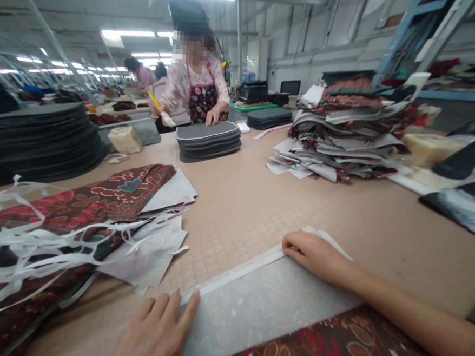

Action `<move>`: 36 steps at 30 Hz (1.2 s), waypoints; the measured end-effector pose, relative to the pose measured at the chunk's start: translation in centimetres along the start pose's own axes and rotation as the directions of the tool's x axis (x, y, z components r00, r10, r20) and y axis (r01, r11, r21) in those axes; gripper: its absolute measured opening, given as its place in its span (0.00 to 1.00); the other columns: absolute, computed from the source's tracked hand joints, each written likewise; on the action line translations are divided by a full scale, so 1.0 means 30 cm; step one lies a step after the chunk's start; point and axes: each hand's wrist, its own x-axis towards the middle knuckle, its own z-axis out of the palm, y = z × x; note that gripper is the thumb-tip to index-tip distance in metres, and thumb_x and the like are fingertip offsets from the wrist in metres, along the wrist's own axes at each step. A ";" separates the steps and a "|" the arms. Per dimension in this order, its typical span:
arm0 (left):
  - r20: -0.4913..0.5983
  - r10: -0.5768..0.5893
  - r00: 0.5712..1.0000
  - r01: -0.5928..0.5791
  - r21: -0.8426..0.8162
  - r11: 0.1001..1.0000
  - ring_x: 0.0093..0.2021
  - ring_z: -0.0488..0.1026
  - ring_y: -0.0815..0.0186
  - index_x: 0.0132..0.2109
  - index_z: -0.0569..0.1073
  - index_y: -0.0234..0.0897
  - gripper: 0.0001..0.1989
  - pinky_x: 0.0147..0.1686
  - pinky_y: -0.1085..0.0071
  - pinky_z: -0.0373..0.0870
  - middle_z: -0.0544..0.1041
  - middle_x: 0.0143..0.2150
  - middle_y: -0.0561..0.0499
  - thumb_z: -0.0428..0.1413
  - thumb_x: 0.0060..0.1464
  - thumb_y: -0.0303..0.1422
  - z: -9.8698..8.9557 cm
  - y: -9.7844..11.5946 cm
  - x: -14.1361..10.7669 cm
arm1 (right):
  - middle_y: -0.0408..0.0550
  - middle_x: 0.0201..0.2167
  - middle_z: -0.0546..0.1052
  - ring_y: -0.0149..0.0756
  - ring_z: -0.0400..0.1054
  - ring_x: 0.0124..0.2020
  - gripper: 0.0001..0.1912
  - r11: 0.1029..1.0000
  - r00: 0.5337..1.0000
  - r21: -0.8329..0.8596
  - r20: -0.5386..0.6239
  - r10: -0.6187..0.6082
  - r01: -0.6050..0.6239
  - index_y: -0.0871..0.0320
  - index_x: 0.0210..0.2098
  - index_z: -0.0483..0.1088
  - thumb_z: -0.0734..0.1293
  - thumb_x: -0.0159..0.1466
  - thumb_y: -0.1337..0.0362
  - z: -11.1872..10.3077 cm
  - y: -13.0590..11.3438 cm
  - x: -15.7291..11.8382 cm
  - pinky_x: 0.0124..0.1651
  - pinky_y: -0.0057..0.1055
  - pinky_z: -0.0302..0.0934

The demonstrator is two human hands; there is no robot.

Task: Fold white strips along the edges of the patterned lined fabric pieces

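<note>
A panel of brown floral fabric (323, 346) lies in front of me, its pale, greyish backing (253, 304) facing up over the far part. Along the far edge of that backing runs a narrow white strip (239, 270). My left hand (156, 329) rests flat at the strip's left end, fingers extended, with the index fingertip on it. Near the other end, my right hand (313, 256) has its fingers curled and pressed together on the strip. Whatever sits under those fingertips is hidden.
Left of me, loose white ribbons (66, 242) tangle over stacked floral fabric pieces (110, 191). Across the table (236, 199), a co-worker (199, 83) holds a yellow-handled brush (157, 102) by a stack of dark pads (209, 143). A tall fabric pile (342, 131) stands at right.
</note>
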 end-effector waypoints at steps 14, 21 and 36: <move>-0.134 0.277 0.951 -0.299 -0.188 0.936 0.39 0.67 0.58 0.54 0.64 0.29 0.22 0.35 0.63 0.69 0.70 0.42 0.43 0.42 0.53 0.18 -0.076 0.204 0.333 | 0.48 0.30 0.74 0.35 0.65 0.33 0.05 0.996 0.999 -0.083 -0.036 -0.030 0.027 0.59 0.31 0.69 0.61 0.60 0.69 0.010 0.005 -0.004 0.37 0.31 0.55; -0.093 0.250 0.964 -0.265 -0.219 0.939 0.43 0.67 0.58 0.57 0.62 0.32 0.25 0.40 0.61 0.69 0.70 0.45 0.42 0.41 0.52 0.16 -0.053 0.202 0.331 | 0.45 0.29 0.73 0.32 0.64 0.31 0.05 0.986 0.982 0.088 -0.111 0.154 -0.144 0.59 0.29 0.67 0.60 0.58 0.70 -0.043 0.137 -0.056 0.34 0.28 0.54; -0.121 0.204 0.971 -0.224 -0.182 0.958 0.44 0.68 0.58 0.56 0.65 0.32 0.28 0.41 0.61 0.70 0.71 0.47 0.41 0.40 0.50 0.14 -0.062 0.220 0.324 | 0.43 0.26 0.70 0.30 0.62 0.28 0.03 0.938 0.938 0.194 -0.142 0.316 -0.287 0.59 0.28 0.65 0.62 0.57 0.72 -0.063 0.160 -0.070 0.31 0.26 0.51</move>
